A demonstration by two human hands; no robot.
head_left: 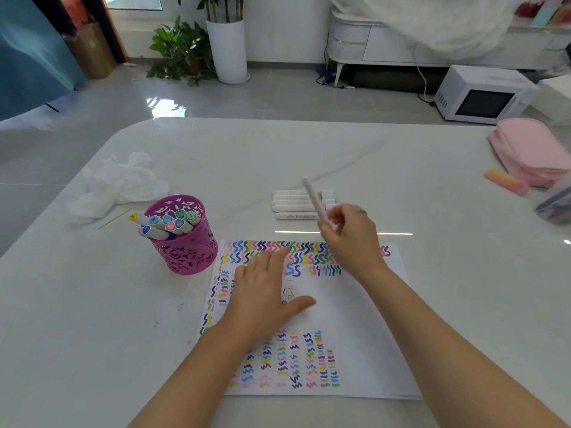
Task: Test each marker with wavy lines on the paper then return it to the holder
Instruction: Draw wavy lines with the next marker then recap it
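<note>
The right hand (352,239) pinches a blurred white marker (314,200) over the paper (364,319) at the table's (247,156) near edge, left hand (265,288) flat on it with straight fingers; testing seems due, needing a free white spot

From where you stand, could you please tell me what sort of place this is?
Probably a living room in a home: a potted plant and a low white cabinet stand by the far wall, and a microwave sits on the floor beyond the table.
</note>
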